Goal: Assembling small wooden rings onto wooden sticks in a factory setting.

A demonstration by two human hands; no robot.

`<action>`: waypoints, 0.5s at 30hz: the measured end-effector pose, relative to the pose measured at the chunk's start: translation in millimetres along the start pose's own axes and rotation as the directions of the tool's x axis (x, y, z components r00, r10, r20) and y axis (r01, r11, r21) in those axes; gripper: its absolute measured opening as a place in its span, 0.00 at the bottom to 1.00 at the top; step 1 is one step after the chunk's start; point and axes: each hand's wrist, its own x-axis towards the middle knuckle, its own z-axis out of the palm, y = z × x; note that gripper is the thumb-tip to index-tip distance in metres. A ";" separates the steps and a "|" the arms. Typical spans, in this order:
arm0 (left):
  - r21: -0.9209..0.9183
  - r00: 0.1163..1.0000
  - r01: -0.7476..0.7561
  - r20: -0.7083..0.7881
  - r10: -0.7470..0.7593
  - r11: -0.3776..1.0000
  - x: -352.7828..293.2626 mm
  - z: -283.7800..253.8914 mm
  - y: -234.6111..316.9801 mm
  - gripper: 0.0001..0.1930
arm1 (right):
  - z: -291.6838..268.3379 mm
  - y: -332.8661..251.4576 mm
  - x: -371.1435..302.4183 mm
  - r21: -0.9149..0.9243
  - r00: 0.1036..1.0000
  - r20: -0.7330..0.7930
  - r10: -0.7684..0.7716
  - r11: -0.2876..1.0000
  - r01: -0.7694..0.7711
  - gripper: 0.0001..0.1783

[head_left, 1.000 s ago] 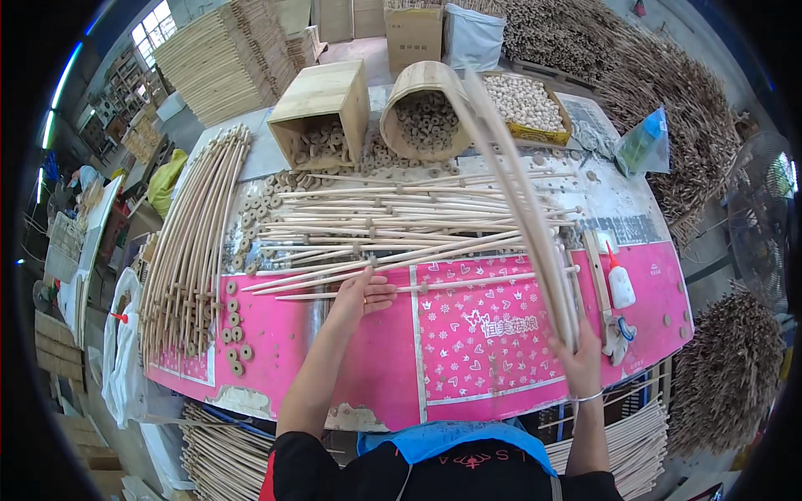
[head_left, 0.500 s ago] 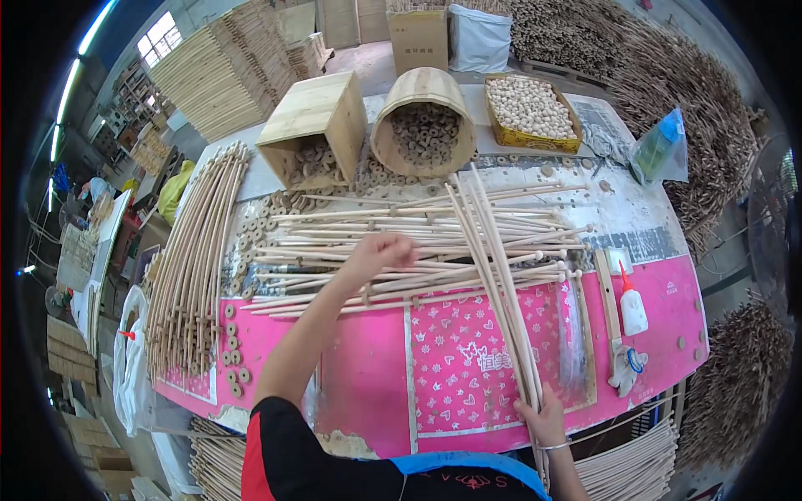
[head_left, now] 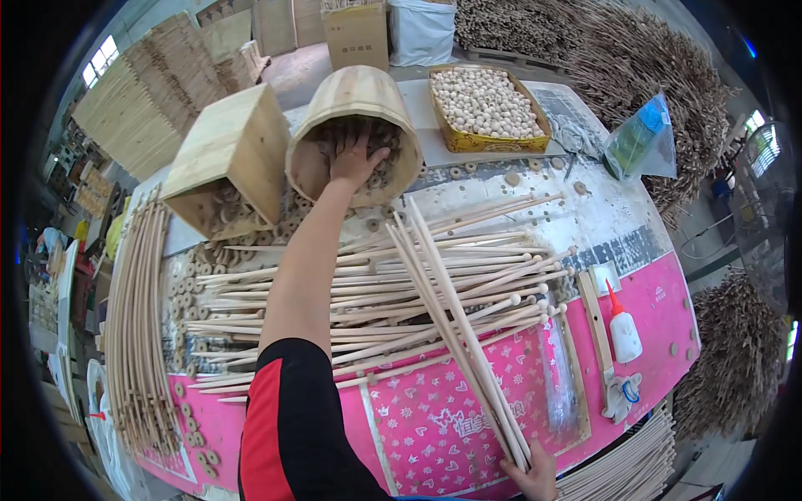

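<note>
The left hand (head_left: pixel 355 159) was spread, holding nothing yet, among wooden rings (head_left: pixel 380 138) inside a tipped round bucket (head_left: pixel 351 100); the right hand (head_left: pixel 535 478) gripped a bundle of dowels (head_left: pixel 455 334) at the table's near edge. Rings are best gathered in 1 scoop. A yellow tray (head_left: pixel 493 140) held beads (head_left: pixel 484 100).

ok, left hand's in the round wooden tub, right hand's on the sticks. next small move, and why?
Probably close the left hand on a few of the wooden rings and lift them out. Its spread fingers lie on the rings inside the tipped round wooden tub, with no grasp visible yet. The right hand holds the near end of a bundle of sticks at the table's edge, so it seems occupied.
</note>
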 end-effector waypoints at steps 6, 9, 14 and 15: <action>0.148 0.961 0.001 -0.272 0.040 0.989 -14.6 10.0 23.2 0.36 | 0.8 -9.7 3.4 0.039 0.992 -0.003 0.124 0.991 -0.124 0.28; 0.063 0.948 -0.062 -0.307 0.079 0.996 -21.0 13.2 13.6 0.31 | -0.9 -16.9 4.6 -0.020 0.985 -0.006 0.174 0.985 -0.174 0.25; -0.039 0.973 -0.042 -0.227 0.032 0.998 -32.0 -1.9 18.2 0.24 | 1.5 -5.1 2.6 0.018 0.992 -0.041 0.115 0.993 -0.115 0.21; -0.037 0.973 -0.043 -0.229 0.033 0.998 -32.6 -0.7 16.0 0.24 | 0.4 -8.5 3.3 -0.005 0.994 -0.033 0.103 0.995 -0.103 0.20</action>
